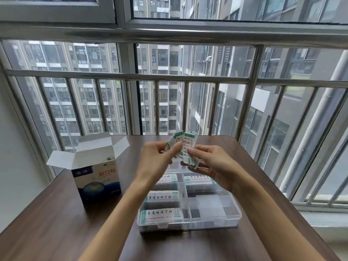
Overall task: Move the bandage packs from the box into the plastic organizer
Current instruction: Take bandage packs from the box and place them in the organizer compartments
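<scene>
The dark wooden table [56, 223] carries all items, beneath both hands. The clear plastic organizer [190, 221] sits directly below the hands, lid off, its divided compartments exposed. Bandage packs lie flat in three compartments under the left forearm and in one compartment under the right wrist; the near compartments below the right forearm hold none. The box [98, 182] stands upright well to the left of the left hand [158, 157], top flaps open. Both hands are raised above the far end of the organizer. The left hand pinches one fan of bandage packs [175, 143] between thumb and fingers. The right hand [212, 164] grips a second bundle of packs [188, 147], just beside the first, the two bundles touching
</scene>
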### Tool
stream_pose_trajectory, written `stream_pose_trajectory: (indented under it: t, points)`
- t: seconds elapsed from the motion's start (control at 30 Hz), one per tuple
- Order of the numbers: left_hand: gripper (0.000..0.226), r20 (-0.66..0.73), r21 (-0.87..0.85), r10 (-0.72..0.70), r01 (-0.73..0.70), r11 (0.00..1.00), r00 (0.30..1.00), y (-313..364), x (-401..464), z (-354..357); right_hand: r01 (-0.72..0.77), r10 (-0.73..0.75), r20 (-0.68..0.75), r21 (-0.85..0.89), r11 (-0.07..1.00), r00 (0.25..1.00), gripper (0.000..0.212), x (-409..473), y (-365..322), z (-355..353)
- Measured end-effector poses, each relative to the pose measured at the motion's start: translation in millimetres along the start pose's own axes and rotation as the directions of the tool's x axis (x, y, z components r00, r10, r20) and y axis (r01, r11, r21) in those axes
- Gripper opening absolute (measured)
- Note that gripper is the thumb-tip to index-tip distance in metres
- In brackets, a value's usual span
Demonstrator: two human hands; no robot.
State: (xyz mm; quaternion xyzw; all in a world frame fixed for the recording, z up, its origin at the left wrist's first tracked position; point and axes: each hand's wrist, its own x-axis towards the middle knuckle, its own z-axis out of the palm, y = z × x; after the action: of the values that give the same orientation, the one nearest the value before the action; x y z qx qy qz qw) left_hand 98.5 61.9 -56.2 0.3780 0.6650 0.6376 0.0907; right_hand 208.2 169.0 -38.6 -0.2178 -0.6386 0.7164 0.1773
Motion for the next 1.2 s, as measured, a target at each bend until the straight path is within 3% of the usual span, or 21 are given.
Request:
stream_pose_trajectory:
  t: [0.13, 0.37, 0.53, 0.63, 0.7, 0.77, 0.87, 0.97, 1.1, 1.2]
  points:
    - [0.051, 0.012, 0.036, 0.008, -0.008, 0.999, 1.0, -2.6, 0.6, -1.4, 0.042, -0.039, 0.033, -0.09, 0.995, 0.999, 0.019, -0.9, 0.4, 3.2]
    - [0.049, 0.122, 0.041, -0.047, 0.043, 0.998, 0.991, -9.6, 2.6, 8.7, 0.008, 0.058, 0.179, -0.347, 0.938, 0.982, 0.023, -7.1, -4.7, -1.2]
    - [0.073, 0.192, 0.05, -0.107, 0.099, 0.994, 0.975, -5.9, 0.0, 11.2, -0.035, 0.157, 0.187, -0.528, 0.849, 0.97, 0.036, -5.8, -7.0, -3.9]
    - [0.038, 0.184, 0.161, 0.038, -0.068, 0.985, 0.982, -10.1, 0.0, 13.0, -0.022, 0.165, 0.177, -0.614, 0.789, 0.97, 0.038, -7.7, -11.7, -7.1]
    - [0.025, 0.105, 0.203, 0.133, -0.152, 0.967, 0.986, -14.6, -0.5, 15.2, -0.006, 0.113, 0.15, -0.576, 0.817, 0.982, 0.035, -8.4, -13.6, -7.6]
    - [0.027, -0.001, 0.146, 0.154, -0.153, 0.977, 0.988, -13.9, -1.9, 19.0, 0.027, 0.016, 0.1, -0.414, 0.91, 0.995, 0.031, -6.6, -12.2, -6.5]
    - [0.032, -0.136, -0.014, 0.075, -0.078, 0.997, 0.988, -3.0, -7.3, 27.6, 0.086, -0.087, -0.005, -0.122, 0.989, 0.996, 0.024, -2.3, -5.5, 4.2]
    - [0.028, -0.182, -0.081, 0.031, -0.047, 0.996, 0.983, 5.5, -18.5, 40.1, 0.106, -0.11, -0.073, -0.056, 0.993, 0.991, 0.025, 2.9, 2.3, 20.2]
    - [0.02, -0.109, -0.09, -0.02, 0.01, 0.996, 0.994, 11.9, -18.3, 39.4, 0.078, -0.077, -0.026, 0.035, 0.996, 0.997, 0.028, 2.9, -4.7, 16.7]
    - [0.015, 0.087, -0.041, -0.084, 0.088, 0.995, 0.993, 9.5, -4.3, 27.5, 0.102, -0.098, 0.037, -0.129, 0.986, 0.994, 0.026, -0.7, -11.2, -10.6]
